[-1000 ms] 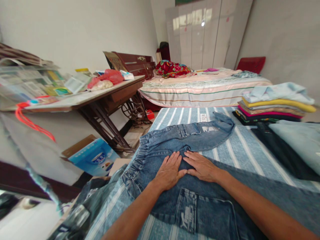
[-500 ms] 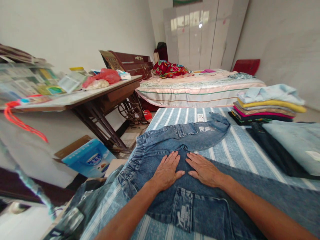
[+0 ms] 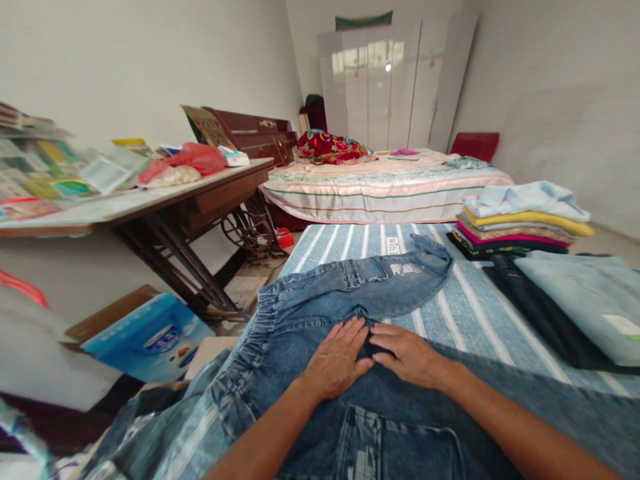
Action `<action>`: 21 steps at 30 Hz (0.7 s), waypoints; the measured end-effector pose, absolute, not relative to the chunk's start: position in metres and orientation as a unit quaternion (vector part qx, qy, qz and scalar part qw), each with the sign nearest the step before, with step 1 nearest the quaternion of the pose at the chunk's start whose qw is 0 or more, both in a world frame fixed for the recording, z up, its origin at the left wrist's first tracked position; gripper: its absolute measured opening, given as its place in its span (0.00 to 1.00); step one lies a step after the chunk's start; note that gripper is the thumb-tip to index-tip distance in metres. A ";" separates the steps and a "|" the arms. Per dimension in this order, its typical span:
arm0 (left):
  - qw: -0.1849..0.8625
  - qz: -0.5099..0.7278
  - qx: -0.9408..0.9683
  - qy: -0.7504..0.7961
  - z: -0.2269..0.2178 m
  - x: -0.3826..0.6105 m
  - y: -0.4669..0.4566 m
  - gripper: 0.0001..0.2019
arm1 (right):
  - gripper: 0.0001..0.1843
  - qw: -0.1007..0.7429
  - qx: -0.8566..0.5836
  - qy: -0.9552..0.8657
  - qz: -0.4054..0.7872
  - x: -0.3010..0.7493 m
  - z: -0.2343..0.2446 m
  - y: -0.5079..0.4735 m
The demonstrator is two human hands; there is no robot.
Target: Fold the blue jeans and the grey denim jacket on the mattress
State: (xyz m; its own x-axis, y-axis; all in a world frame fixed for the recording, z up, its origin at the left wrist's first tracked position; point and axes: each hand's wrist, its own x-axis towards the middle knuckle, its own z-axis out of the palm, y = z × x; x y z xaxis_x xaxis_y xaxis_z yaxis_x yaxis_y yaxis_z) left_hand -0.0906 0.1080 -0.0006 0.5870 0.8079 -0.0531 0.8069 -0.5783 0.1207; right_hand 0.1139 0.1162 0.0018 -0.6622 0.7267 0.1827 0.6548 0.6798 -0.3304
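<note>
A pair of blue denim jeans point(image 3: 300, 333) with an elastic waistband and cargo pockets lies spread over the blue striped bed cover point(image 3: 453, 320). Its waistband faces left and one leg curls back toward the far side. My left hand point(image 3: 337, 357) rests flat on the denim near the crotch, fingers stretched out. Just to its right, my right hand point(image 3: 407, 353) also lies on the jeans; its fingers are extended and nearly meet the left hand's. A small fold of denim rises between the two hands.
A stack of folded clothes point(image 3: 520, 220) sits at the right, with folded pale and black trousers point(image 3: 575, 287) nearer. On the left stands a sewing-machine table point(image 3: 200, 193) cluttered with bags and boxes. Below it is a blue carton point(image 3: 150, 337). A second bed point(image 3: 390, 193) lies beyond.
My hands have come closer together on the denim, the right one shifting toward the left. The camera view has turned slightly, moving the scene leftward and down.
</note>
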 end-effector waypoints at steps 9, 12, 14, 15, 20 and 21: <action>0.087 0.006 0.886 0.455 0.000 -0.094 0.108 0.30 | 0.15 0.145 -0.640 -0.754 -0.014 0.175 0.050 0.250; 0.095 0.014 0.885 0.455 0.000 -0.096 0.106 0.30 | 0.15 0.132 -0.686 -0.716 -0.018 0.194 0.050 0.291; 0.100 0.018 0.885 0.454 0.000 -0.097 0.105 0.31 | 0.17 0.136 -0.716 -0.684 -0.009 0.204 0.046 0.310; 0.102 0.016 0.885 0.454 0.001 -0.097 0.105 0.31 | 0.17 0.140 -0.732 -0.667 0.000 0.208 0.043 0.317; 0.115 -0.003 0.885 0.452 0.002 -0.098 0.105 0.33 | 0.15 0.219 -0.774 -0.591 0.066 0.229 0.038 0.341; 0.114 -0.006 0.885 0.452 0.001 -0.098 0.105 0.34 | 0.15 0.252 -0.769 -0.583 0.071 0.232 0.042 0.344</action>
